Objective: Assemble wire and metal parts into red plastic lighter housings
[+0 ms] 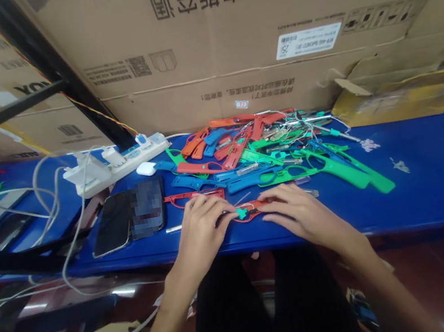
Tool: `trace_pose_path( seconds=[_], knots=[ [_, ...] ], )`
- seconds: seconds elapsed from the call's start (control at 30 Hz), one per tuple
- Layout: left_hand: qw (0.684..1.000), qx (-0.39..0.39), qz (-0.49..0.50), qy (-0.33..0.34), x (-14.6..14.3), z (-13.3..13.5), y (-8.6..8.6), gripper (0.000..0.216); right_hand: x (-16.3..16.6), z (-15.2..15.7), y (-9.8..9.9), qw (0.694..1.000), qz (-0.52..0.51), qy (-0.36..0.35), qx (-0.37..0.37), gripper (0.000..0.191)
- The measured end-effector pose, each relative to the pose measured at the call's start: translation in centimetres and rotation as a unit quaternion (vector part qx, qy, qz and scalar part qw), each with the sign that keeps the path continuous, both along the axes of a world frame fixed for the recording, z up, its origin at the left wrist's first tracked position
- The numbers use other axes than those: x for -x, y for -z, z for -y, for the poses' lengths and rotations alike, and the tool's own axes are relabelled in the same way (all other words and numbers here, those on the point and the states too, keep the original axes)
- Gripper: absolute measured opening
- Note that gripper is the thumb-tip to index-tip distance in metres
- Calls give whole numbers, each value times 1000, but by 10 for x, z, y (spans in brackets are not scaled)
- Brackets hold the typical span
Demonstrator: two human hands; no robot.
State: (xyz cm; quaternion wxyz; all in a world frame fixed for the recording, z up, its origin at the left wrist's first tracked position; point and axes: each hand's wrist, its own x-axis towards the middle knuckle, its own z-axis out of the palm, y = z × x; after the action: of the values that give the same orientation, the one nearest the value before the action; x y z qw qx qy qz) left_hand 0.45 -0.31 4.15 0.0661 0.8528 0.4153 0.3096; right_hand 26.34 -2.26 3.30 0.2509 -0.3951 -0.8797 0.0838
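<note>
Near the front edge of the blue tabletop, my left hand [203,227] pinches the left part of an orange lighter casing [252,218]. A small teal trigger piece [242,214] lies in it by my left fingertips, along with a thin white wire. My right hand [301,210] has its fingers closed on the casing's right end, beside a small dark part. What exactly the right fingertips press is partly hidden. Just behind both hands is a heap of red, blue and green lighter casings [246,156] mixed with wires, clear tubes and metal rods.
To the left lie two dark phones [108,223], a white earbud case [146,169] and a white power strip [122,163] with cables. A large cardboard box [216,35] stands behind the heap. At the right back is an opened carton [398,95]; a black shelf post [62,62] rises at left.
</note>
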Motion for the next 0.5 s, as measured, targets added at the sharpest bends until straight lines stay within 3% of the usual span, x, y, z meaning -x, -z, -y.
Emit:
trace_pose_path(
  seconds=[0.2, 0.5],
  knots=[
    [999, 31, -1, -36, -5, 2, 3, 11, -1, -2, 1, 999, -13, 3, 32, 30],
    [993, 28, -119, -1, -7, -8, -14, 13, -1, 0, 2, 998, -31, 6, 62, 30]
  ],
)
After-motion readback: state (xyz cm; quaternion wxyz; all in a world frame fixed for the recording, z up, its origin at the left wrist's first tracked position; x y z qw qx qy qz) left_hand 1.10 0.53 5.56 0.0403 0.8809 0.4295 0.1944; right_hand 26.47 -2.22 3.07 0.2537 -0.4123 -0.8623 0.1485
